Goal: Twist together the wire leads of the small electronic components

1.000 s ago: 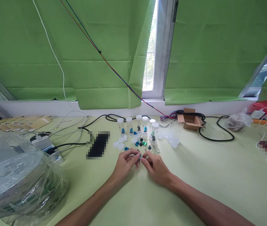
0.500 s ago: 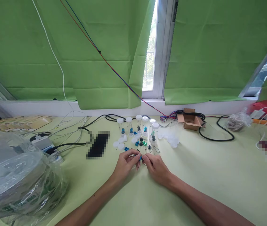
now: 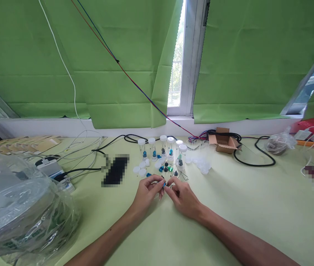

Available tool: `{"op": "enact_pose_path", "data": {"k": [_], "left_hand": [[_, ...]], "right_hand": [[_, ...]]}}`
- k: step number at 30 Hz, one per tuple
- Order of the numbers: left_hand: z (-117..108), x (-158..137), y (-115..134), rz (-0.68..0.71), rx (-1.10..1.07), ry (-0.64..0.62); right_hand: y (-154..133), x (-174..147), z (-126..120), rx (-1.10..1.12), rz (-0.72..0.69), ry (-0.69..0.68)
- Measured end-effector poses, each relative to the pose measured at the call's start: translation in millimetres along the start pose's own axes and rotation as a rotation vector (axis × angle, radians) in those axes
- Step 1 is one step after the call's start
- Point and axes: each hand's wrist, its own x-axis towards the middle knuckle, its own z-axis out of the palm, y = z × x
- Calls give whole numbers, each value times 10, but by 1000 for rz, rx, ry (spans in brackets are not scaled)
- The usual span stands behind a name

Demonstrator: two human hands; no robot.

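Observation:
My left hand (image 3: 147, 194) pinches a small shiny blue part (image 3: 164, 184) between thumb and fingertips. From the right, my right hand (image 3: 186, 197) meets it with thumb and index finger bent together; whatever they grip, perhaps a thin dark piece, is too small to make out. Just beyond the fingers lie a loose blue part (image 3: 149, 175), a green part (image 3: 170, 169), black knob-like pieces (image 3: 176, 173) and L-shaped metal keys (image 3: 183, 176). Behind them stand several clear white-capped tubes (image 3: 151, 149) with blue or dark parts inside.
White round caps (image 3: 136, 170) lie left of the parts, and translucent cups (image 3: 204, 168) right. An open cardboard box (image 3: 224, 143) and black cables (image 3: 256, 163) sit at the back. A plastic-wrapped spool (image 3: 26, 214) fills the left front, near a blurred dark object (image 3: 116, 170).
My right thumb and index finger have shifted slightly and spread a little around the blue part. The left hand stays nearly still, holding it.

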Motion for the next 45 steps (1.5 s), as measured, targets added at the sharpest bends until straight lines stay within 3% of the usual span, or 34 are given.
{"op": "enact_pose_path", "data": {"k": [16,27,45], "left_hand": [[25,-7,0,-1,-15,-38],[3,5,15,-9,8,48],[1,-4,-16,1,0,-35]], "right_hand": [[41,13,16,-70,-35,10],[-19,-1,-1,31,9,15],[4,7,-5,-74,-40,18]]}}
